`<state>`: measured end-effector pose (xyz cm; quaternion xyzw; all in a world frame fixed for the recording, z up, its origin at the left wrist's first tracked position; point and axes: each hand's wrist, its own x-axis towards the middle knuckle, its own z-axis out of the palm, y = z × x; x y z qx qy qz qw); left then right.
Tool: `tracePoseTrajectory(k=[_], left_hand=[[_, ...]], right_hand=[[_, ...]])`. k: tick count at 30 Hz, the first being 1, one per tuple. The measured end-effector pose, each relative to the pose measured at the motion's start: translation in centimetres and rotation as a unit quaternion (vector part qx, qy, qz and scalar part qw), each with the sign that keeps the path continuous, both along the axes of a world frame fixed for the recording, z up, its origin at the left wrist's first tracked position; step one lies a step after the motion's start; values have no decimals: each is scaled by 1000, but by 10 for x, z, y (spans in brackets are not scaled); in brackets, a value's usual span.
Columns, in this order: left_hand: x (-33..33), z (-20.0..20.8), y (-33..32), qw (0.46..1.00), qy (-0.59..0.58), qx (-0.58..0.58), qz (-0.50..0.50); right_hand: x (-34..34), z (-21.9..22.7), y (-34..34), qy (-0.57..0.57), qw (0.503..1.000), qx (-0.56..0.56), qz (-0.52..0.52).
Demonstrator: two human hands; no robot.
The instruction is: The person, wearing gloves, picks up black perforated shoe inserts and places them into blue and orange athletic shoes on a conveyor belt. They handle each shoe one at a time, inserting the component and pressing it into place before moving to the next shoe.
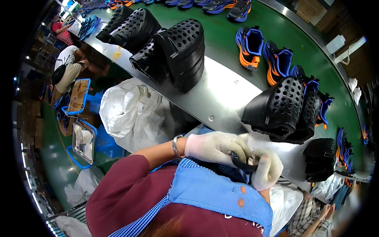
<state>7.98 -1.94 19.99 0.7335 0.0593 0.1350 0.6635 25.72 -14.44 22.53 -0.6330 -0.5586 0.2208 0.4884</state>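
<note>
Gloved hands meet over a small dark piece at the metal edge

The left hand (217, 148), in a pale glove, is closed around a dark curved piece (242, 163), whose exact kind is too small to tell. The right hand (268, 170), gloved too, has its fingers curled at the other end of it; whether they grip it cannot be told. The piece lies between the two hands, in front of the person's blue apron (213, 185) and near the edge of the metal surface (227, 89). A silver bracelet (177, 146) circles the left wrist.

Beyond the hands, a tall stack of black perforated pieces (181, 59) stands on the metal, with another perforated stack (278, 104) nearer the right hand. Past them, blue and orange shoes (250, 47) sit on the green surface (221, 43). A large white bag (130, 110) bulges below the metal edge, to the left. At lower right shows a co-worker's plaid sleeve (302, 215)
</note>
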Motion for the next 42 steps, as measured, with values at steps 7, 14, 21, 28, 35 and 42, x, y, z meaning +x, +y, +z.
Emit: tracePoseTrajectory(k=[7, 14, 21, 28, 35, 42], left_hand=[[-17, 15, 5, 877, -20, -408, 252], [-14, 5, 17, 917, 12, -295, 268], [-21, 4, 12, 942, 32, -298, 154], [-6, -19, 17, 817, -88, -560, 104], [3, -30, 26, 583, -225, -779, 50], [16, -15, 36, 591, -252, -766, -26]], right_hand=[[-9, 13, 19, 261, 928, -234, 125], [-9, 11, 31, 343, 906, -209, 135], [-17, 2, 48, 208, 951, -183, 139], [8, 5, 57, 247, 912, -160, 285], [58, 18, 62, 225, 863, -62, 448], [87, 6, 39, 313, 835, -42, 450]])
